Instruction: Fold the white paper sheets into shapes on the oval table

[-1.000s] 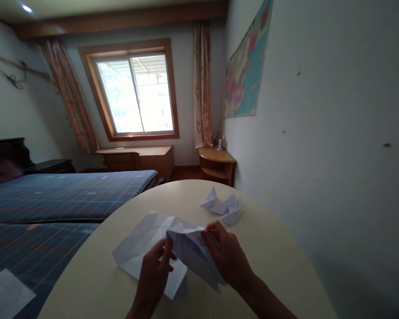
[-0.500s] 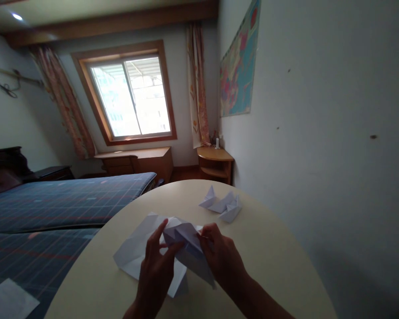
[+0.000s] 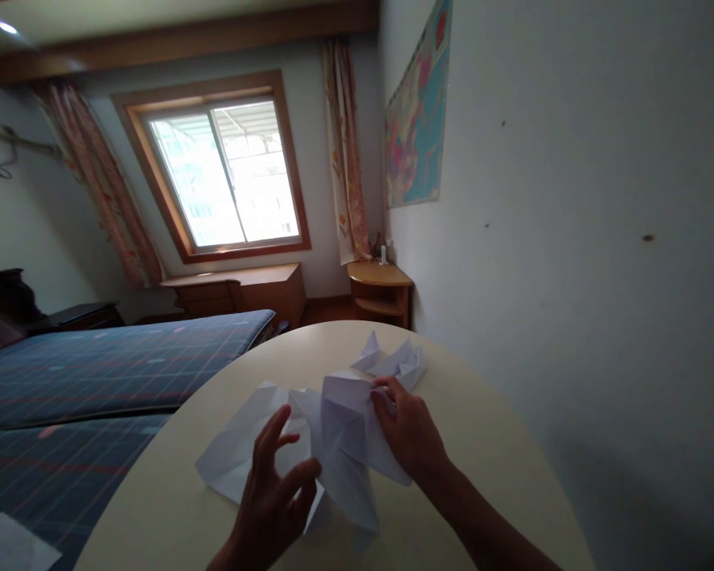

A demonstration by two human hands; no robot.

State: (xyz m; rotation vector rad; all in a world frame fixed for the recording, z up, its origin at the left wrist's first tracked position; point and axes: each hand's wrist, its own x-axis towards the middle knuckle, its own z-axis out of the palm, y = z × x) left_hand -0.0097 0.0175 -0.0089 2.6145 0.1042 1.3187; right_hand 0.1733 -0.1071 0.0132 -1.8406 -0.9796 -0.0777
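A partly folded sheet of white paper (image 3: 346, 432), with creases and a pocket-like fold at its middle, is held up above the table. My right hand (image 3: 408, 424) pinches its upper right edge between thumb and fingers. Close to its left side is my left hand (image 3: 279, 476), with thumb and fingers apart and nothing between them; the thumb tip is at or near the paper's edge. Beneath and behind the left hand, a second creased white sheet (image 3: 232, 452) lies on the table. Folded paper boats (image 3: 393, 361) stand farther back, partly hidden by the held sheet.
The round cream table (image 3: 481, 444) stands close to the white wall (image 3: 600, 333) on the right. A bed with a blue plaid cover (image 3: 124, 365) is at the left, with another paper (image 3: 15, 543) on it. Beyond are a corner shelf (image 3: 381, 274) and a desk (image 3: 262, 277).
My left hand has let go of the folded paper and its fingers have spread. The paper has been turned and opened out, showing its middle fold, while my right hand keeps its pinch.
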